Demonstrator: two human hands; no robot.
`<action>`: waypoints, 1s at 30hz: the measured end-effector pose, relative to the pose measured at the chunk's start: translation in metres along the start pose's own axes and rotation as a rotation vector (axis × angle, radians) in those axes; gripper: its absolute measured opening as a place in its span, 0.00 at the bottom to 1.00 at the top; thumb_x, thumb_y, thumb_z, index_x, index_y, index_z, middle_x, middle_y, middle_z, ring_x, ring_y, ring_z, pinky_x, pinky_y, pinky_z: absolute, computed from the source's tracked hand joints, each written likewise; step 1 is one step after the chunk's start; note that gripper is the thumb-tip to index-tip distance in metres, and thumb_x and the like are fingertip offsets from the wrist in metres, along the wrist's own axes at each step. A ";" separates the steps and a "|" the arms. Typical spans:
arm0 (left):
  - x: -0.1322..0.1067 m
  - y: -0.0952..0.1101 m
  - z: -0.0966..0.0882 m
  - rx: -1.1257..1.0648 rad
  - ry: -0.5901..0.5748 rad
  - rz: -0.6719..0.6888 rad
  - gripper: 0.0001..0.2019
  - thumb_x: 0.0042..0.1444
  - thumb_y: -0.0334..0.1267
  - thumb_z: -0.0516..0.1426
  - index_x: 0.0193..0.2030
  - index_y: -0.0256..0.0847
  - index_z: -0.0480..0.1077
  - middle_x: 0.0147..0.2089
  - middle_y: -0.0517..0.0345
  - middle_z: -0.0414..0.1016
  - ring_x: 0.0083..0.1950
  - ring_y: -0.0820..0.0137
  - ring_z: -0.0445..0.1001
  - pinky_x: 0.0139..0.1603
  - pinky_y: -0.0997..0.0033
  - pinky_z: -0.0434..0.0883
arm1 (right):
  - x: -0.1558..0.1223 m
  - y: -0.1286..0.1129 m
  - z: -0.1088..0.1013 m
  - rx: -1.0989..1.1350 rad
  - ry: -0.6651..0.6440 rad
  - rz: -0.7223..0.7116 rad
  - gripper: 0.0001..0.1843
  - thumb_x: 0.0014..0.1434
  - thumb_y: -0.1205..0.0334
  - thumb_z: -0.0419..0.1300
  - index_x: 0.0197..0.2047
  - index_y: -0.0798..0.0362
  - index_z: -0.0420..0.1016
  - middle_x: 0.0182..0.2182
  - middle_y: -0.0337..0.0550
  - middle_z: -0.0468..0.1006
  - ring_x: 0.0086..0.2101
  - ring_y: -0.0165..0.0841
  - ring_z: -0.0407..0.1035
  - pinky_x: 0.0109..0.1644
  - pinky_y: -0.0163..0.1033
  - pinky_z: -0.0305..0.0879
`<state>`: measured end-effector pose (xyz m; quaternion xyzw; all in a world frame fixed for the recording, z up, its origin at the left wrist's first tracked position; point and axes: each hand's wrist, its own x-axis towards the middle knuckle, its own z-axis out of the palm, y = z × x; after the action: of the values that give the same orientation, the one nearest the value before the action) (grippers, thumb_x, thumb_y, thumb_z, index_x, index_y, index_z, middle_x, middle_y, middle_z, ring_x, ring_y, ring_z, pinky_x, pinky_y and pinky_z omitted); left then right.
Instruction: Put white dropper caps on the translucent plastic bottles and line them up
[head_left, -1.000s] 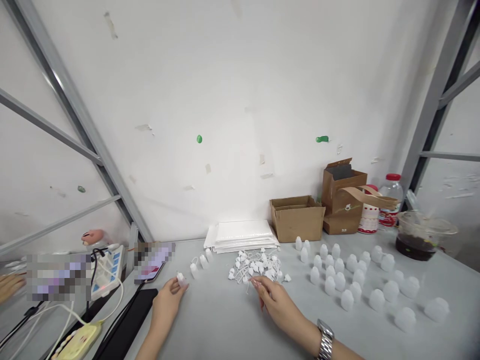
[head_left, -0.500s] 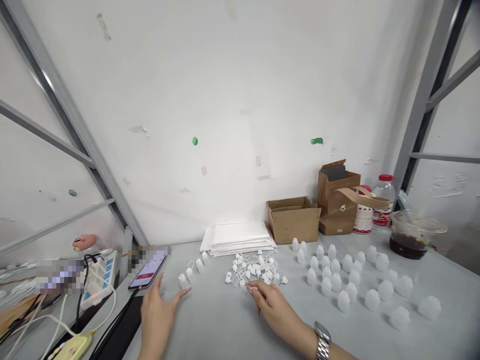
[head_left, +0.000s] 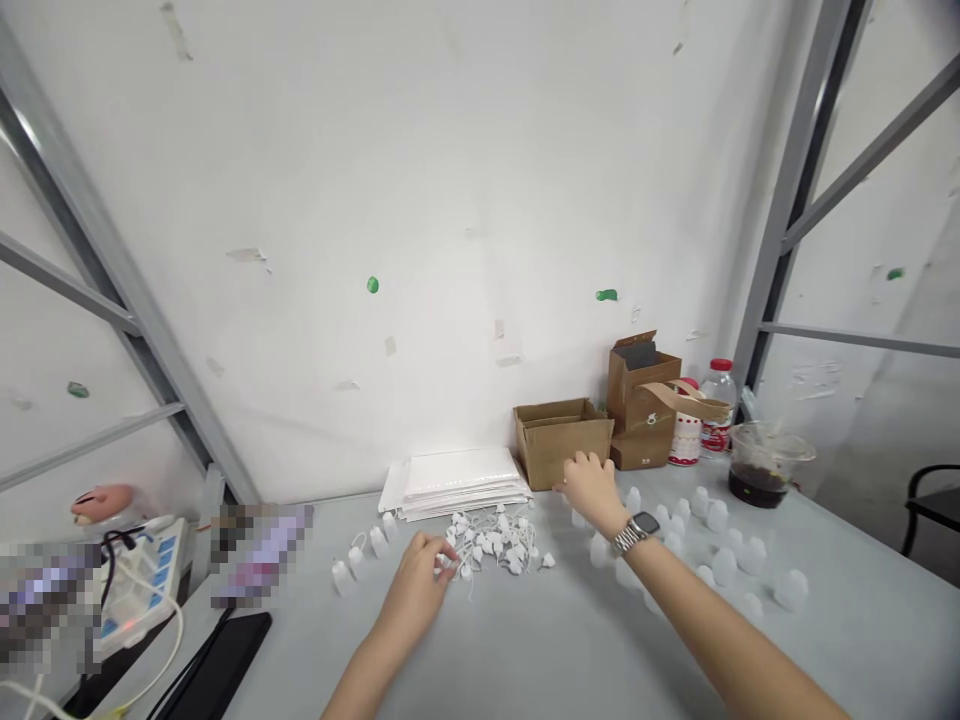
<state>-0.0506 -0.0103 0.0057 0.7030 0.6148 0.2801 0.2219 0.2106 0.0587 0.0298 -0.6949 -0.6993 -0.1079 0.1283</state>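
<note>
My left hand is closed at the left edge of a pile of small white caps with thin cords. Its thumb and fingertips are bent together at a bit of white; exactly what they grip is unclear. My right hand, a watch on its wrist, reaches to the back of the group of small frosted white bottles, in front of a cardboard box. Its fingers are curled downward, and their tips are hidden. Several bottles with corded caps stand in a slanting row left of the pile.
Flat white packets are stacked by the wall. At the back right are a brown paper bag, a red-capped bottle and a plastic bowl of dark liquid. Left lie a black slab, a blurred phone and a power strip.
My right hand has moved from the pile to the back bottles by the box. My left hand has gone right to the pile, its spread fingers now closed. The view has turned right.
</note>
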 end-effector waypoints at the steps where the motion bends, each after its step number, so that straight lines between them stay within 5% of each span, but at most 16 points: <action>1: 0.000 0.000 0.002 0.050 -0.018 -0.003 0.06 0.44 0.30 0.51 0.29 0.41 0.67 0.36 0.56 0.65 0.38 0.67 0.69 0.42 0.66 0.65 | 0.006 0.005 0.003 -0.002 -0.034 -0.015 0.08 0.52 0.60 0.59 0.32 0.57 0.74 0.36 0.54 0.75 0.40 0.44 0.64 0.39 0.43 0.46; 10: 0.001 0.011 0.005 0.304 -0.072 -0.135 0.12 0.37 0.28 0.56 0.33 0.41 0.64 0.39 0.55 0.66 0.43 0.65 0.67 0.36 0.72 0.60 | 0.014 0.013 0.018 0.012 -0.045 -0.082 0.07 0.54 0.71 0.53 0.33 0.57 0.73 0.35 0.53 0.77 0.40 0.41 0.64 0.38 0.41 0.43; 19: 0.015 -0.004 0.013 0.185 -0.096 -0.167 0.07 0.37 0.31 0.57 0.27 0.40 0.68 0.36 0.54 0.69 0.40 0.63 0.68 0.36 0.71 0.60 | 0.019 0.009 0.004 0.139 0.007 -0.148 0.07 0.55 0.70 0.53 0.27 0.57 0.70 0.30 0.52 0.77 0.37 0.40 0.65 0.39 0.41 0.44; 25: 0.030 -0.016 0.012 0.058 -0.111 -0.135 0.03 0.33 0.30 0.58 0.17 0.39 0.66 0.26 0.57 0.70 0.33 0.64 0.68 0.32 0.71 0.60 | -0.020 -0.028 -0.021 0.310 0.014 -0.313 0.10 0.59 0.64 0.50 0.29 0.53 0.69 0.29 0.40 0.76 0.32 0.32 0.67 0.38 0.35 0.51; 30: 0.034 -0.024 0.011 -0.127 -0.052 -0.104 0.02 0.36 0.34 0.56 0.20 0.39 0.66 0.25 0.59 0.71 0.33 0.65 0.69 0.34 0.69 0.62 | -0.062 -0.064 -0.009 0.544 -0.135 -0.546 0.03 0.54 0.65 0.57 0.30 0.52 0.70 0.26 0.38 0.76 0.31 0.32 0.66 0.39 0.34 0.54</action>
<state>-0.0578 0.0276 -0.0144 0.6616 0.6257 0.2882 0.2963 0.1475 -0.0037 0.0194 -0.4293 -0.8685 0.0972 0.2281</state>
